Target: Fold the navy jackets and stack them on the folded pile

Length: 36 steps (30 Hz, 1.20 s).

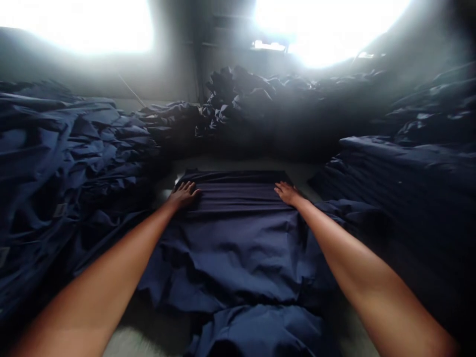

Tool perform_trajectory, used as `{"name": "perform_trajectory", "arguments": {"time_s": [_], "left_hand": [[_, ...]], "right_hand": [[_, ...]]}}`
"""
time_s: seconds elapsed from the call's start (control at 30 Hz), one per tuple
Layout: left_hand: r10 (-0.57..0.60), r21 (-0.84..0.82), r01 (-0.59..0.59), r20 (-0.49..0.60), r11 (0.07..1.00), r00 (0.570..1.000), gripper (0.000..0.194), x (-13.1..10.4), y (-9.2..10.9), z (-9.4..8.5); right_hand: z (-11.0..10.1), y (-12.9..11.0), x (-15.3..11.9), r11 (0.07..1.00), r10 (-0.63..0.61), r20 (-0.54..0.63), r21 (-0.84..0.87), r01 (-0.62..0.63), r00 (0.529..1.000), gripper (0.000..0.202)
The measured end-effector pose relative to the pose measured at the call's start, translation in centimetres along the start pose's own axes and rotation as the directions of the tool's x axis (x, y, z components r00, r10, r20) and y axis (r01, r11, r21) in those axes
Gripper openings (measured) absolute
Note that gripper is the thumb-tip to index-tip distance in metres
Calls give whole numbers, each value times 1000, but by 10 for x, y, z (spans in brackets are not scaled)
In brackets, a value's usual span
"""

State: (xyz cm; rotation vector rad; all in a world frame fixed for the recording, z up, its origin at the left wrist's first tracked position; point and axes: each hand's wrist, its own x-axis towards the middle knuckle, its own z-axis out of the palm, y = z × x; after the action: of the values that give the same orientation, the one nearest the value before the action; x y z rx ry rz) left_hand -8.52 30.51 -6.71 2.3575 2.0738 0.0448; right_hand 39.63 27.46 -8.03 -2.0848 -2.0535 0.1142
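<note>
A dark navy cloth (238, 248) lies spread out in the middle, flat with thin creases at its far part and looser, wrinkled nearer me. On its far left edge rests my left hand (184, 194), palm down with the fingers apart. My right hand (287, 192) lies on the far right edge of the same cloth, its fingers stretched out towards the middle. Neither hand grips anything that shows.
Heaped blue cloth (74, 144) rises at the left. A neat stack of dark cloth (390, 183) stands at the right. Crumpled cloth (241, 89) is piled at the back. More blue fabric (260, 329) is bunched at the bottom centre.
</note>
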Motion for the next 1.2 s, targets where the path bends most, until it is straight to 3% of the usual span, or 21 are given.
{"name": "perform_trajectory", "arguments": {"time_s": [0.13, 0.23, 0.33, 0.4, 0.5, 0.57, 0.63, 0.73, 0.83, 0.9, 1.07, 1.13, 1.2], "left_hand": [[27, 75, -22, -63, 997, 998, 71, -10, 13, -22], [133, 196, -102, -155, 975, 979, 67, -16, 52, -47], [295, 186, -251, -265, 950, 918, 66, -29, 121, -56], [446, 140, -423, -323, 895, 835, 63, -48, 176, -51], [652, 38, -676, -306, 736, 694, 58, -82, 252, -41], [718, -50, -758, -285, 651, 635, 57, -101, 290, -34], [744, -124, -793, -285, 597, 604, 57, -112, 314, -25], [768, -203, -816, -274, 542, 579, 55, -117, 326, -6], [763, -256, -804, -260, 537, 592, 53, -116, 323, 11], [742, -256, -808, -321, 531, 589, 53, -116, 320, 15], [677, -317, -879, -561, 356, 477, 52, -123, 320, 3], [607, -432, -863, -622, 261, 495, 54, -123, 320, -3], [534, -553, -815, -642, 174, 550, 61, -120, 320, -4]], "right_hand": [[-18, -25, -23, 998, -58, -123, -46, 53, 991, 48], [-38, -45, -50, 990, -128, -172, -79, 116, 977, 44], [-64, -41, -76, 989, -128, -218, -107, 107, 967, 46], [-88, -20, -93, 990, -82, -219, -127, 55, 972, 47], [-128, 19, -118, 985, 25, -156, -167, -52, 987, 43], [-149, 38, -133, 977, 90, -73, -189, -102, 993, 36], [-159, 49, -146, 974, 130, 16, -189, -125, 991, 31], [-158, 52, -156, 975, 182, 97, -149, -167, 978, 34], [-160, 47, -153, 965, 262, 140, -64, -256, 955, 38], [-172, 42, -147, 949, 307, 152, 19, -314, 939, 38], [-211, 22, -140, 901, 307, 90, 294, -320, 947, 34], [-217, 13, -142, 882, 254, 96, 384, -271, 962, 38], [-212, 8, -144, 844, 214, 78, 487, -224, 974, 39]]}}
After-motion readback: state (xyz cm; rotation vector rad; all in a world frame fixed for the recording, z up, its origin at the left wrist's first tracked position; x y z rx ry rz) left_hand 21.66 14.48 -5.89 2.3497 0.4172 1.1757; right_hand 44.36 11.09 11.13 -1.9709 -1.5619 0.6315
